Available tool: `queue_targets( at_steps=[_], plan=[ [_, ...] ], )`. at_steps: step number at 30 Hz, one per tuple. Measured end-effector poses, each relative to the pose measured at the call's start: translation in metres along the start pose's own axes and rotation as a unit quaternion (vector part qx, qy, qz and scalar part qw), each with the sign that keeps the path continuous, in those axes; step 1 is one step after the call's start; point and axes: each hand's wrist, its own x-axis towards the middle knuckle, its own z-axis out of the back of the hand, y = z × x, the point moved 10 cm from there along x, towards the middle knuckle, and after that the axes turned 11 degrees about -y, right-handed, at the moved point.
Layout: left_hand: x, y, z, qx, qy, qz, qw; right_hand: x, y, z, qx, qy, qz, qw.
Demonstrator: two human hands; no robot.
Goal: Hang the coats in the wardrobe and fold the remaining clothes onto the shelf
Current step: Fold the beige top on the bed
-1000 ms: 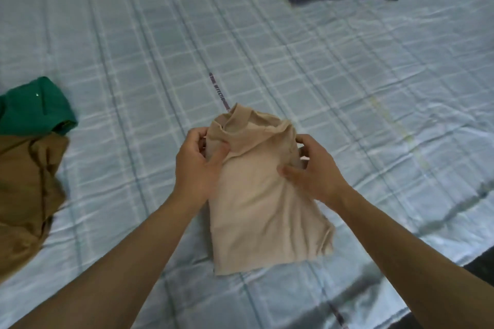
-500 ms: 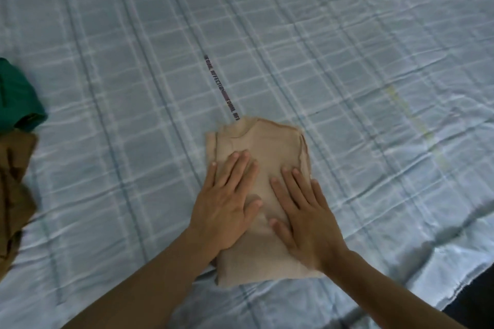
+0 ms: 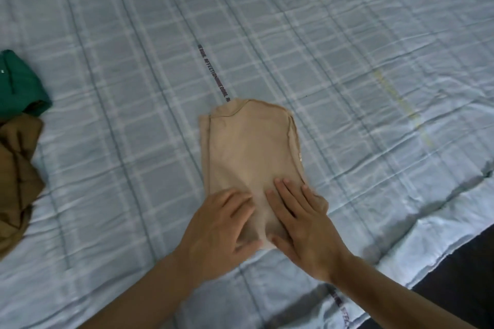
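Lay flat on the checked bedsheet (image 3: 347,61), a folded beige top (image 3: 248,147) of soft thin cloth, long axis away from the fingertips, collar end farthest from them. Pressed at its near end by left hand (image 3: 216,235) and right hand (image 3: 304,224), fingers straight, slightly spread. Off past the left fingers: crumpled green garment (image 3: 18,83) and brown garment (image 3: 16,176).

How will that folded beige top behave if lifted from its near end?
Likely floppy: the beige top lies thin and flat on the bedsheet, with soft creases near the right hand and left hand. Probably light. Its layered left edge suggests the fold could fall open unless supported underneath.
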Motion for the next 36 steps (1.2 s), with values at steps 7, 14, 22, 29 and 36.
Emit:
queue_targets(
  at_steps=[7, 14, 22, 29, 36],
  plan=[
    [-0.019, 0.0, -0.001, 0.043, -0.004, 0.03, 0.999, -0.02, -0.004, 0.013, -0.018, -0.038, -0.02, 0.999],
    [-0.022, -0.006, 0.016, 0.03, -0.012, 0.096, 0.995, -0.003, -0.001, 0.032, -0.02, -0.044, -0.066, 0.997],
    [-0.072, -0.049, 0.017, -0.008, 0.097, 0.106, 0.99, -0.058, 0.018, 0.052, 0.04, 0.097, -0.03, 0.994],
    [-0.1, -0.074, 0.021, -0.042, 0.141, 0.122, 0.982, -0.105, 0.026, 0.055, 0.138, 0.128, -0.053, 0.981],
    [-0.054, -0.003, 0.08, -0.149, -0.115, 0.271, 0.944, -0.055, -0.036, 0.104, 0.326, -0.145, -0.264, 0.896]
  ],
)
